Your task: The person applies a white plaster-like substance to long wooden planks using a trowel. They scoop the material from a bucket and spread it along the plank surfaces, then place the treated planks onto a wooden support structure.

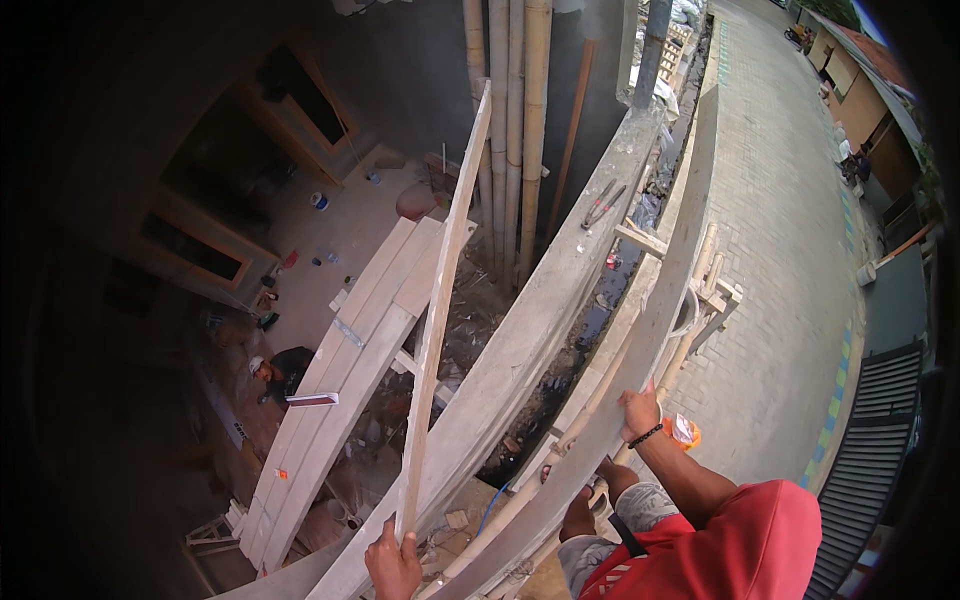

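Observation:
At the lower edge, my left hand (pixel 393 562) is closed around the near end of a long, narrow wooden batten (pixel 440 290). The batten slants up and away, its far end close to the bamboo poles. My right hand (pixel 640 412), with a dark beaded bracelet at the wrist, grips the edge of a long grey-brown plank (pixel 672 265) standing on edge along my right side. Between the two lies the top of a concrete wall (pixel 540 285). A pair of pincers (pixel 603 205) with reddish handles rests on it, away from both hands.
Bamboo poles (pixel 515 130) rise at the back. To the left, a platform of planks (pixel 350 370) sits above a lower floor, where a person in a cap (pixel 285 370) is. A dirty drain (pixel 540 410) runs beside the wall. Rightward are a bamboo rail (pixel 690 330) and paved street (pixel 775 230).

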{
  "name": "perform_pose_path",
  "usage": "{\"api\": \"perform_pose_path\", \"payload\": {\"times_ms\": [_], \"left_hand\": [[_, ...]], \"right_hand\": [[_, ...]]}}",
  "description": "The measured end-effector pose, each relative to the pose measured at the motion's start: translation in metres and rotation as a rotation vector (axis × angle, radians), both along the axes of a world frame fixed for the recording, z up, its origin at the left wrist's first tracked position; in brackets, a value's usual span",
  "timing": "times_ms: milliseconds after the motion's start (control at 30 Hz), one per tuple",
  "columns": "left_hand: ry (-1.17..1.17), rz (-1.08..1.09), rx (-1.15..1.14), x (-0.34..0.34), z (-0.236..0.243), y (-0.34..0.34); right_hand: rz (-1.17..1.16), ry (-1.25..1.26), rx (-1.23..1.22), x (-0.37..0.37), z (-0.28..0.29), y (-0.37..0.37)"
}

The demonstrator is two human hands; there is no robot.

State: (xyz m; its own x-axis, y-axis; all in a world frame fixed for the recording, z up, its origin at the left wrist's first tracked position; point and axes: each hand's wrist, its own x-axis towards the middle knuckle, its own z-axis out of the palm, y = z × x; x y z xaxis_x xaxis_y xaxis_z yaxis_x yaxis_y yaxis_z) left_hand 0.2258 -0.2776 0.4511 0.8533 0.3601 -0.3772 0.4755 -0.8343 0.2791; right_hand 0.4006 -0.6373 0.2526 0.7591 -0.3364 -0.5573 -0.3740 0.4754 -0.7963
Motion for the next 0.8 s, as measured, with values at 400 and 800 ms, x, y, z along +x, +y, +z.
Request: {"api": "perform_pose_path", "payload": {"times_ms": [400, 800], "left_hand": [[-0.081, -0.132, 0.126, 0.128, -0.078, 0.001], [-0.023, -0.123, 0.165, 0.140, -0.170, 0.001]], "right_hand": [[-0.096, -0.071, -0.108, 0.151, -0.193, -0.015], [-0.081, 0.106, 0.104, 0.181, -0.286, 0.055]]}}
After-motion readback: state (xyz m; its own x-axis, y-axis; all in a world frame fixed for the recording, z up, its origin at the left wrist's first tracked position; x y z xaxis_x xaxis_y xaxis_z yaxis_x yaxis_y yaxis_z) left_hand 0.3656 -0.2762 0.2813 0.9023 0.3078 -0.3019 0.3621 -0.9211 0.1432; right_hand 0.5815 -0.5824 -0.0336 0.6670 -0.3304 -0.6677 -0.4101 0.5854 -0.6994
